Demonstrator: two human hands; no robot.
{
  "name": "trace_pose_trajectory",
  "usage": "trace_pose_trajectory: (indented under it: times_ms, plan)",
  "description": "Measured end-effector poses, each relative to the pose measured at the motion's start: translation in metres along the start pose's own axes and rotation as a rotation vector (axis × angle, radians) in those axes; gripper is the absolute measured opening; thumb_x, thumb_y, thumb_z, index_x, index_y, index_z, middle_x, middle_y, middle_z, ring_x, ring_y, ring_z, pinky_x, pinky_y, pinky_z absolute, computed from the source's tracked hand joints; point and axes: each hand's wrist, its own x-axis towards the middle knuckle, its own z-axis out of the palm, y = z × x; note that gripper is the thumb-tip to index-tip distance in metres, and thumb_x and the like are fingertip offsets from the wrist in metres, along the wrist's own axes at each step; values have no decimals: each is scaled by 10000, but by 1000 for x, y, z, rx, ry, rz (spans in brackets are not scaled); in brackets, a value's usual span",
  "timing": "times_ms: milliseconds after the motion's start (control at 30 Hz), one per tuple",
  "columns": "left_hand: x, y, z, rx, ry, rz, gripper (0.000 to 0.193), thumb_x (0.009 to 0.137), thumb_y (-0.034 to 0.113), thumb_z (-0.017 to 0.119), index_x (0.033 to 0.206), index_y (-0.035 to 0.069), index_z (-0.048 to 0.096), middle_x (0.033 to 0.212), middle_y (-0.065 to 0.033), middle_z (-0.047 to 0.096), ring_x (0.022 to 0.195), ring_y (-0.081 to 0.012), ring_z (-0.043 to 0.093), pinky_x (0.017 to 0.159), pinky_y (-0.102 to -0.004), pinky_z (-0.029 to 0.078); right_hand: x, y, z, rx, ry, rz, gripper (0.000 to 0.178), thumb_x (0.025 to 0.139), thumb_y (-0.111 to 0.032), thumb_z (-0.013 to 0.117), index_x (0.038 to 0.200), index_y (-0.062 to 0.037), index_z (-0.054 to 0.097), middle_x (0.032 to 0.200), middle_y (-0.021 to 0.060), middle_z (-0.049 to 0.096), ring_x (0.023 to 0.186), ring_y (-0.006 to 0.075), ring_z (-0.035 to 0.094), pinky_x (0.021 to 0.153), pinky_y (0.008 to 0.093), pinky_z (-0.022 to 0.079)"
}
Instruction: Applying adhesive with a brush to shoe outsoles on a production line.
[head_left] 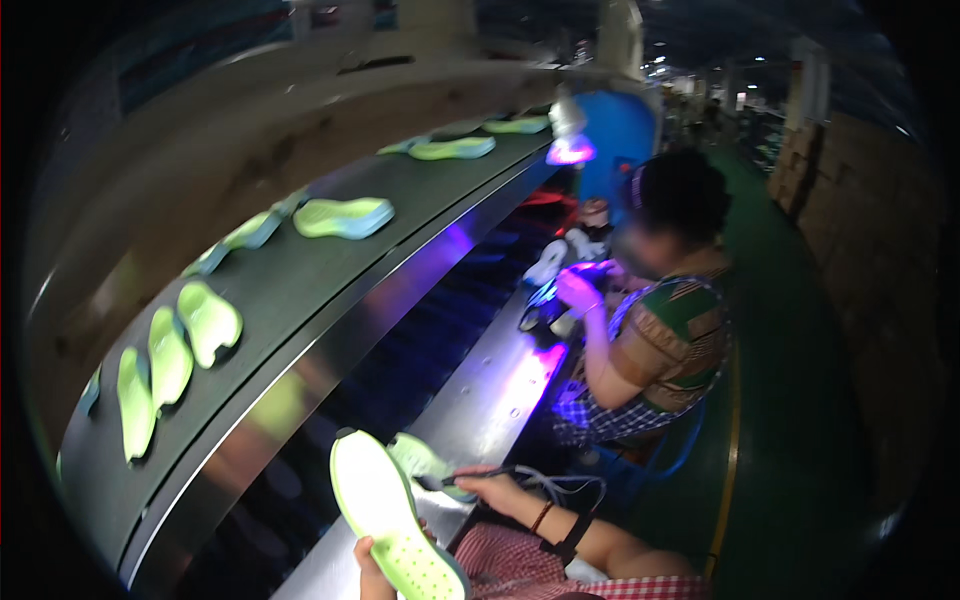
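Note:
A lime-green shoe sole with a pale, brightly lit upper face and small holes toward its near end is held up tilted in my left hand. The fingers of that hand wrap round the sole's edge and are partly hidden by it. My right hand is closed on a slim brush with a dark tip, just right of the sole and apart from it. Behind the held sole, a second pale green sole lies on the metal bench, partly covered.
A dark conveyor belt carries several green soles along my left. Beyond the bench's far end a co-worker sits handling a shoe under a purple lamp. Grey cables loop beside my right wrist. Stacked boxes line the right.

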Motion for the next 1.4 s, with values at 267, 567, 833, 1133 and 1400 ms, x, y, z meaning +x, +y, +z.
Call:
trace_pose_trajectory:
  times_ms: [267, 567, 833, 1133, 1400]
  plan:
    - [-20, -26, -12, -417, 165, 279, 838, 745, 708, 345, 1324, 102, 314, 1304, -108, 407, 1171, -321, 395, 988, -469, 293, -27, -37, 37, 136, -192, -30, 201, 761, 61, 556, 959, 44, 588, 938, 161, 614, 879, 220, 595, 822, 308, 468]
    - [-24, -44, -5, -464, 278, 306, 841, 765, 728, 175, 1284, 87, 342, 1228, -164, 454, 1063, -353, 482, 914, -485, 375, -18, -16, 81, 51, -401, 89, 213, 751, 55, 596, 964, 60, 588, 930, 126, 623, 844, 154, 590, 806, 243, 451]
    - [-22, -47, -4, -361, 120, 331, 834, 772, 725, 158, 1319, 113, 306, 1288, -101, 411, 1136, -288, 436, 961, -437, 337, -14, -24, 101, -168, -396, 1, 220, 740, 39, 615, 959, 53, 593, 899, 105, 628, 812, 136, 591, 779, 233, 460]
    - [-12, -50, 1, -432, 333, 311, 757, 808, 677, 198, 1278, 106, 366, 1222, -102, 463, 1069, -264, 486, 903, -406, 398, -8, -32, 141, -532, -415, -252, 197, 733, -30, 655, 922, 17, 633, 845, 62, 638, 759, 85, 581, 696, 204, 467]
    - [-24, -12, -21, -274, 397, 530, 808, 784, 712, 175, 1273, 101, 376, 1211, -105, 478, 1086, -279, 474, 920, -410, 385, -56, -47, 112, -929, -905, -555, 165, 706, -85, 620, 857, -20, 626, 831, 139, 638, 725, 260, 625, 667, 296, 478]
